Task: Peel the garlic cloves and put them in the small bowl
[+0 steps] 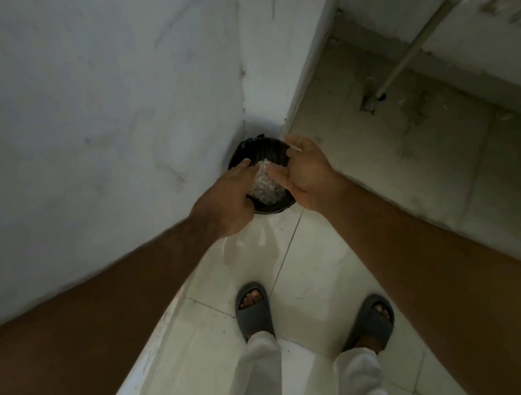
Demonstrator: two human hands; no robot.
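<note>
over the black bin [267,153], pale garlic skins [262,185] lie between both hands' fingers [278,176].

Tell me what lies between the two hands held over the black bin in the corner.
In the head view, between the left hand and right hand lies a pale, papery heap of scraps inside the round black ribbed bin on the floor.

Bare utility corner of a home, pale floor tiles [309,276], scuffed whitewashed wall [84,119], rough concrete floor section [391,138] beyond with a thin pipe [411,49], black bin [267,154] in the corner, person in dark slippers [253,307]
</note>
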